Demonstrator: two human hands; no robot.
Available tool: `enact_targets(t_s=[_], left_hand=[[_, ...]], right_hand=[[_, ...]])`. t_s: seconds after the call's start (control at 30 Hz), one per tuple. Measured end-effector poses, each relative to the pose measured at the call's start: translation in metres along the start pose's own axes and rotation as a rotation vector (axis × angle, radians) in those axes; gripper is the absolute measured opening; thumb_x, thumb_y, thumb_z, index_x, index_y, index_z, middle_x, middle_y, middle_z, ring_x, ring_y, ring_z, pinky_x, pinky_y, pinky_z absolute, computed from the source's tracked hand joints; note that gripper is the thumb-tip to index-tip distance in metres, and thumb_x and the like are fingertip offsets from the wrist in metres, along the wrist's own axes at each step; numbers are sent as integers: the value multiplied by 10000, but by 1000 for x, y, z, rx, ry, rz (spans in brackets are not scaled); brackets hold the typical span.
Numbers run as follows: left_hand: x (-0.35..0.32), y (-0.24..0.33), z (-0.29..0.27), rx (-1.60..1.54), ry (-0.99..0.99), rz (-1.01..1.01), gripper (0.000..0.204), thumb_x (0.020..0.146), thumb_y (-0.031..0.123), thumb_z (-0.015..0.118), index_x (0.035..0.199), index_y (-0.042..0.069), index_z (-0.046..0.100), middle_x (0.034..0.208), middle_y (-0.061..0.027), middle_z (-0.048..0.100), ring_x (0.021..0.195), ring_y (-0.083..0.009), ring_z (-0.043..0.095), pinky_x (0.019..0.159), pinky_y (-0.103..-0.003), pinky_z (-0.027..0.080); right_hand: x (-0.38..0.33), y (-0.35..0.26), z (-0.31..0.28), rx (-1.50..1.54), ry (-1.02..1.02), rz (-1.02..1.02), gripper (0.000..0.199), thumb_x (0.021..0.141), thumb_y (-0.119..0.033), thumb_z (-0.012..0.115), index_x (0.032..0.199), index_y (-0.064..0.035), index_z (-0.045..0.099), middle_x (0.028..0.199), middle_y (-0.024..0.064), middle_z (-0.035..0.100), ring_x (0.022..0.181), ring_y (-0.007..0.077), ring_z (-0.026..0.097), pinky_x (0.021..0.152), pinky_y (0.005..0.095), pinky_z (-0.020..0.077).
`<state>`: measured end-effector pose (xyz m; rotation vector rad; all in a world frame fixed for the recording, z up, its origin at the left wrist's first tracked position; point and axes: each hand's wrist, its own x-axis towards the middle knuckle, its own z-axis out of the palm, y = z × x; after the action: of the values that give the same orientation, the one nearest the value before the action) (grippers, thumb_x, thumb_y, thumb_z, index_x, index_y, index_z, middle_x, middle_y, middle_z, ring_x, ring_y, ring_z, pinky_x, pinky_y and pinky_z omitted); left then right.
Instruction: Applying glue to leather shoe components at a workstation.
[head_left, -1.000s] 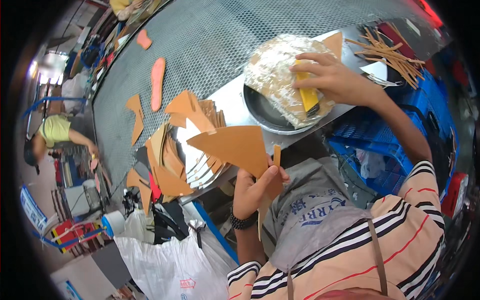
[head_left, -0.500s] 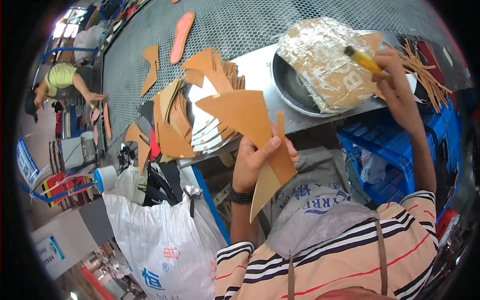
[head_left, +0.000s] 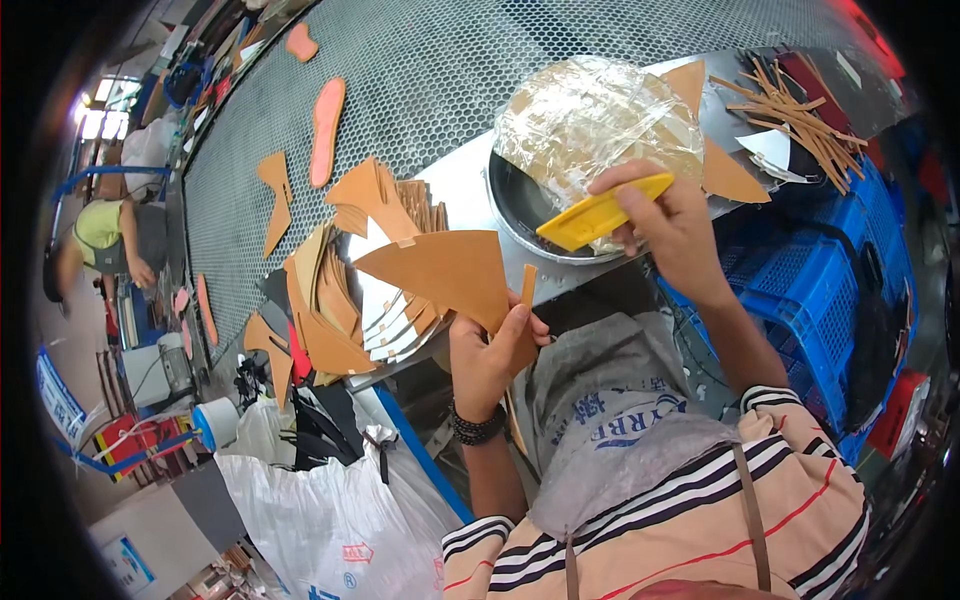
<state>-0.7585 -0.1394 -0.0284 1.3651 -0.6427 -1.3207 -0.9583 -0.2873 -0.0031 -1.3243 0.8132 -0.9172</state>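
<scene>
Left hand [head_left: 488, 358] pinches a brown piece [head_left: 450, 275] between thumb and fingers, near the edge of the bench [head_left: 462, 182]; its broad end tapers to a tip aimed left, while its long axis slopes down rightward past the grip. Right hand [head_left: 668, 225] pinches a yellow tool [head_left: 590, 215] above the near rim of a metal bowl [head_left: 512, 200], its long axis slanting, one end pointing left and slightly down. A shiny wrapped cover [head_left: 600, 115] hides much of the bowl; its contents are hard to tell. Brown stacks [head_left: 325, 320] lie to the left, thin strips [head_left: 795, 125] to the right. Lower down, a white bag [head_left: 310, 510] has dark strips [head_left: 328, 435] at its mouth; a blue crate [head_left: 800, 290] stands at right
</scene>
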Motion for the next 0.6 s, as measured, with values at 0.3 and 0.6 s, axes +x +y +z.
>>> enact_targets(t_s=[0.3, 0.6], left_hand=[[16, -2, 12, 58, 88, 5, 134, 977, 70, 646, 1031, -40, 594, 786, -95, 680, 686, -137, 677, 635, -270, 577], [22, 1, 15, 118, 108, -12, 136, 973, 60, 635, 1050, -37, 579, 777, -95, 689, 663, -130, 672, 613, -245, 547]], right_hand=[[14, 15, 8, -745, -140, -572, 74, 869, -67, 702, 940, -53, 688, 865, 105, 661, 829, 287, 628, 751, 390, 495], [9, 17, 11, -383, -24, -327, 119, 928, -96, 681, 988, 3, 709, 892, 129, 688, 820, 242, 669, 724, 330, 512]])
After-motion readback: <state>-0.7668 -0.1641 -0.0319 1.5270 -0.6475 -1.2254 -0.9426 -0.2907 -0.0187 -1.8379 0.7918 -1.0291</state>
